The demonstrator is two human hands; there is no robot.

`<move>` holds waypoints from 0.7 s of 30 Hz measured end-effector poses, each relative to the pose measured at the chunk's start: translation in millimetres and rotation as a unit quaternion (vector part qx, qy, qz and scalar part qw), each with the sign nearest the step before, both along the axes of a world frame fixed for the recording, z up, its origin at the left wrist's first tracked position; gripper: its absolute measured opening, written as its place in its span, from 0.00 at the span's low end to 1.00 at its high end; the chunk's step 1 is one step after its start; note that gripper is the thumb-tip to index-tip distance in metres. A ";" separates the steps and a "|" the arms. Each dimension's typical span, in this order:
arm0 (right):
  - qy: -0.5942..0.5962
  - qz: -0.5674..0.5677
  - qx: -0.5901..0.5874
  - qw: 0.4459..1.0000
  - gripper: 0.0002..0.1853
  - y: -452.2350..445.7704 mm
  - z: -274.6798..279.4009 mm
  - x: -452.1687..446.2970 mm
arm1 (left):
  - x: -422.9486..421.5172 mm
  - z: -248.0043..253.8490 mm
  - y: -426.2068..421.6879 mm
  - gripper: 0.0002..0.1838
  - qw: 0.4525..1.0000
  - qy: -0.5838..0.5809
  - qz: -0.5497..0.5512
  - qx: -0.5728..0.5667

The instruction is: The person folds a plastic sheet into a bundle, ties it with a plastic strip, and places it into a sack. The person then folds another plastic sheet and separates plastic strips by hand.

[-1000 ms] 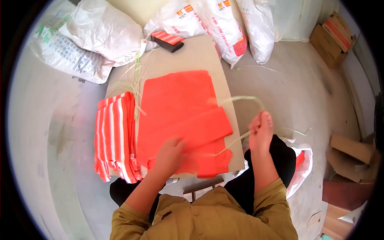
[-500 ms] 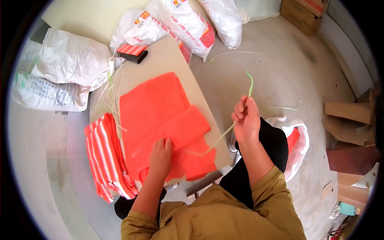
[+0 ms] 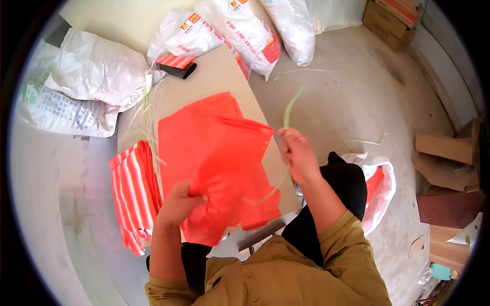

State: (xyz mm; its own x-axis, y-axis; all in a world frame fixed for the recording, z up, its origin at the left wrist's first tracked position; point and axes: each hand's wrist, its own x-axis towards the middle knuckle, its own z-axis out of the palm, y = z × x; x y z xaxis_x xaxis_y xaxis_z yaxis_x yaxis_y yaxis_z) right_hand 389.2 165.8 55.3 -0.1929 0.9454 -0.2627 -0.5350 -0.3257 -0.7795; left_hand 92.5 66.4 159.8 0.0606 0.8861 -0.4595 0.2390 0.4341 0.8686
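Note:
Red plastic bags [image 3: 219, 137] lie spread over the board in front of me, their near edge lifted. My left hand [image 3: 179, 204] grips that near left edge, thumb on top and the other fingers partly hidden. Over the board's right edge, my right hand [image 3: 300, 157] is closed around a strand of pale green plastic string [image 3: 291, 108], whose blurred end sticks up above the fist. A paler length of string [image 3: 263, 198] lies across the lower right of the red bags. Beside them on the left is a folded stack of red-and-white striped bags [image 3: 133, 191].
The tan board [image 3: 204, 76] carries a black item with a striped top [image 3: 176, 65] and loose pale strings [image 3: 145, 120]. White sacks [image 3: 97, 71] stand behind and left. On the right are an open white bag [image 3: 380, 191] and cardboard boxes [image 3: 444, 148].
My left hand has moved left and toward me, taking hold of the red bags' near edge and lifting it. My right hand has moved left and slightly down with the string.

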 end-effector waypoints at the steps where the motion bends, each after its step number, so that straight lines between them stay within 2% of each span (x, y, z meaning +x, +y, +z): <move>1: -0.073 0.059 -0.005 0.996 0.10 -3.5 6.9 -12.4 | -1.4 2.5 -6.5 0.20 0.989 -0.146 0.022 -0.010; 2: -0.146 0.117 -0.009 0.982 0.12 -8.2 13.8 -25.5 | -7.8 -6.5 -12.9 0.22 0.979 -0.203 0.018 -0.016; 4: -0.213 0.221 0.219 0.926 0.16 -16.1 -4.1 -45.8 | -21.6 -36.5 -20.5 0.25 0.948 -0.318 0.010 -0.026; 7: -0.346 0.265 0.318 0.842 0.13 -30.2 -16.3 -65.4 | -11.0 -59.0 -20.1 0.27 0.946 -0.320 0.045 -0.039; 9: -0.351 0.299 0.308 0.832 0.17 -32.0 -19.1 -73.1 | -8.5 -70.5 -17.2 0.26 0.948 -0.306 0.070 -0.050; 11: -0.402 0.349 0.280 0.799 0.17 -30.5 -15.6 -77.1 | -9.6 -80.1 -15.0 0.25 0.949 -0.292 0.097 -0.063; 13: -0.495 0.408 0.231 0.731 0.13 -24.1 1.8 -77.0 | -13.0 -88.8 -12.5 0.24 0.949 -0.279 0.124 -0.079; 16: -0.456 0.301 0.286 0.787 0.15 -23.6 -37.9 -74.5 | -25.9 -113.0 -3.4 0.25 0.956 -0.214 0.165 -0.115; 19: -0.447 0.279 0.196 0.827 0.13 -24.3 -36.2 -67.1 | -23.1 -113.8 -0.1 0.23 0.974 -0.116 0.179 -0.075; 21: -0.379 0.332 0.142 0.852 0.13 -18.0 -26.5 -62.4 | -24.0 -110.7 0.1 0.23 0.990 0.060 0.126 -0.023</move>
State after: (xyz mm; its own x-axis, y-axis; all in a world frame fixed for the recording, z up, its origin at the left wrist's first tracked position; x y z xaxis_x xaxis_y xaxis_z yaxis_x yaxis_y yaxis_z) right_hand 326.8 147.8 28.8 -0.5855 0.7409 -0.3289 0.3866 -0.1014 -0.9167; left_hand 68.4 66.5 49.1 -0.2162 0.8438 -0.4912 0.2184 0.5321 0.8180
